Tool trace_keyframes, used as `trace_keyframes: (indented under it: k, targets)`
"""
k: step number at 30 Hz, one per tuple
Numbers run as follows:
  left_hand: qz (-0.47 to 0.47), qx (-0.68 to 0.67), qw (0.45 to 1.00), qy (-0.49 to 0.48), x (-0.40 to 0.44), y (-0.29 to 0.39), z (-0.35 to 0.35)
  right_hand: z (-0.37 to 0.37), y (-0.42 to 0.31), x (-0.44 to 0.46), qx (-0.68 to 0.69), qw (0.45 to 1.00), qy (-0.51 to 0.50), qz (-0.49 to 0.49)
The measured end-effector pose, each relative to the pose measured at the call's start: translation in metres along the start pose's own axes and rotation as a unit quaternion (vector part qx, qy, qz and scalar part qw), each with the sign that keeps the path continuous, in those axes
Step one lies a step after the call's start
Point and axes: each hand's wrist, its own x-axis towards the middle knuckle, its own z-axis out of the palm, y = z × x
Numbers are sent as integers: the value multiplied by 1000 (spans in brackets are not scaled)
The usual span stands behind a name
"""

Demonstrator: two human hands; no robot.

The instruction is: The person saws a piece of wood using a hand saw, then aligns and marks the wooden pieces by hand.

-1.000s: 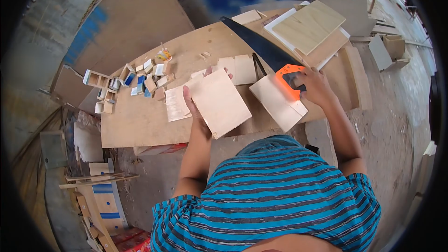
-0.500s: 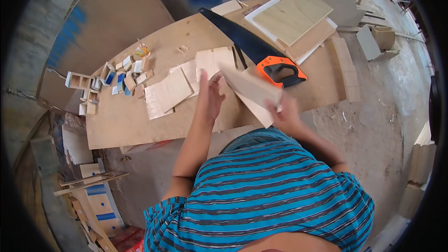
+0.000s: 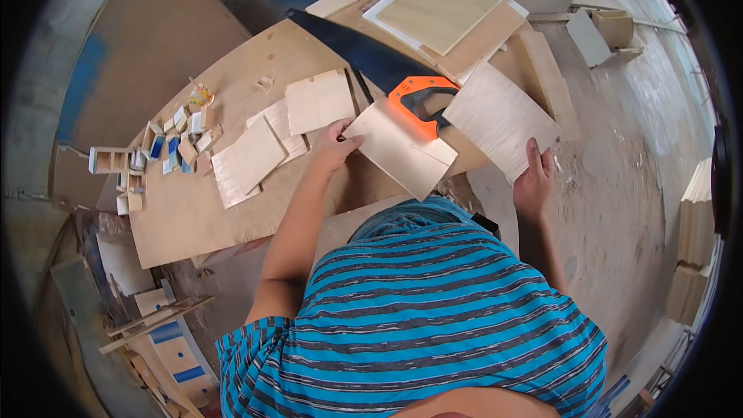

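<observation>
My left hand (image 3: 338, 144) grips the left corner of a pale plywood piece (image 3: 402, 151), thumb on top, above the table's near edge. Off to the right, my right hand (image 3: 535, 178) pinches a second plywood piece (image 3: 501, 120) by its lower right edge. The two pieces are apart. Behind them lies a handsaw (image 3: 364, 50) with an orange and black handle, partly covered by the left piece. Left of my left hand, several thin plywood pieces (image 3: 249, 156) overlap on the table, one squarish piece (image 3: 319, 101) closest to the saw.
Small wooden blocks and little boxes (image 3: 186, 151) cluster on the table's (image 3: 209, 220) left side. Larger boards (image 3: 449, 4) are stacked at the back right. A thick wooden strip (image 3: 551, 81) lies along the right edge. More boards (image 3: 174, 340) stand on the floor at lower left.
The two plywood pieces, earlier together in my right hand, are now separated. My left hand has taken hold of one; my right hand has moved right with the other.
</observation>
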Motion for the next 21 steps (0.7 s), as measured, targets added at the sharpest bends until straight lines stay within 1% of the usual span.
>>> trace_keyframes:
  k: [2,5,8,10,13,16,17,19,21]
  targets:
    - [-33,-141,989,-25,-11,12,-5,0,1,-3,0,1000,-1,-14]
    - [26,-207,978,0,-26,27,-17,2,-2,-9,22,1000,2,-15]
    - [29,-256,966,33,-37,37,-38,6,-4,-9,24,1000,-9,-15]
    - [74,-296,951,47,-44,45,-46,11,-3,-6,30,999,-18,-25]
    - [155,-337,927,51,-58,47,-56,18,-2,0,59,998,0,-37]
    - [280,-262,924,-4,-65,37,-58,26,-6,8,99,994,0,-36]
    - [267,-224,937,-17,-69,35,-59,29,-5,9,104,994,-12,-28]
    - [219,-188,957,-12,-72,14,-65,35,-4,10,115,993,-37,-12]
    - [186,-147,971,7,-69,-20,-66,49,-1,6,96,990,-67,73]
